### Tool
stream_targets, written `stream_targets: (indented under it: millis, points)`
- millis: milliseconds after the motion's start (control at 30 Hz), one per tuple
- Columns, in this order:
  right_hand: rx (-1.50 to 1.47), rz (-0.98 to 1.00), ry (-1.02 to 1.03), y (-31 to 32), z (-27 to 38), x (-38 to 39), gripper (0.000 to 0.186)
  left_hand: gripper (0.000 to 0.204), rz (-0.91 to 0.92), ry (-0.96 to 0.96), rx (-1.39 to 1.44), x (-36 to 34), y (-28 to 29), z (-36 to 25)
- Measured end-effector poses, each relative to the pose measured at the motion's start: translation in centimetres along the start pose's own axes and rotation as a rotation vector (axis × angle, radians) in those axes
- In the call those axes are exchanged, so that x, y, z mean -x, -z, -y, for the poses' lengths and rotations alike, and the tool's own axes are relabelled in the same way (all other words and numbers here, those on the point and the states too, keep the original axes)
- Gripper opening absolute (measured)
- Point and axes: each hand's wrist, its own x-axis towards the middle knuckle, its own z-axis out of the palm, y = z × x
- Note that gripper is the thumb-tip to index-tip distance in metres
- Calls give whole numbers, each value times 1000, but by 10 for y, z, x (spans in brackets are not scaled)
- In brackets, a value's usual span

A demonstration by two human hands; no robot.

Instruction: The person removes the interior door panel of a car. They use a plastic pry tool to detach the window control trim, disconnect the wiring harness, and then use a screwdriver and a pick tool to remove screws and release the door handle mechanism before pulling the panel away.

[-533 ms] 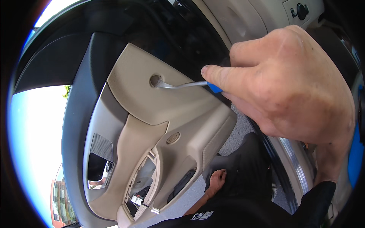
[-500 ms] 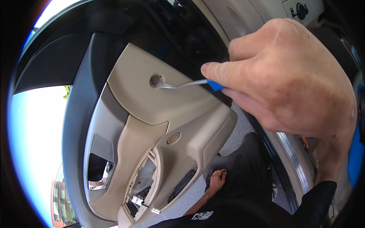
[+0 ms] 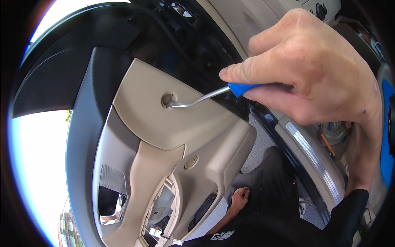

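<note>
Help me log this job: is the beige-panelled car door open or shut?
Open: the beige-panelled car door stands swung away from the silver-striped beige sill, and grey pavement shows between them.

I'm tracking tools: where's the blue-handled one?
In the head view's upper middle: the tool is gripped in the right hand, its tip at the round hole in the door panel.

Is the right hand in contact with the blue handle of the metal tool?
Touching. The head view shows it plainly: the right hand is closed on the blue handle, covering part of it, with no gap visible.
</note>
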Motion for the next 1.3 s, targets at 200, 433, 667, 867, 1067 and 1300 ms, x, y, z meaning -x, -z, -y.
stream_targets:
  millis: [200, 433, 667, 867, 1067, 1300]
  points:
    - [-14, -4, -17, -1, 2, 4, 34, 27, 25, 4, 0, 0, 7, 16]
    - [14, 1, -58, -4, 4, 9, 35, 29, 83, 17, -7, -4, 11, 17]
    - [100, -59, -44, -23, 8, 20, 36, 29, 66, 17, -11, 1, 9, 15]
    - [133, -117, -57, -30, 13, 29, 35, 28, 46, 9, -6, 0, 8, 8]
    - [72, -97, -57, -16, 12, 24, 33, 28, 31, 9, -26, 4, 6, 6]
    - [76, -129, -93, -25, 23, 28, 32, 30, 53, 22, -18, 10, 7, 6]
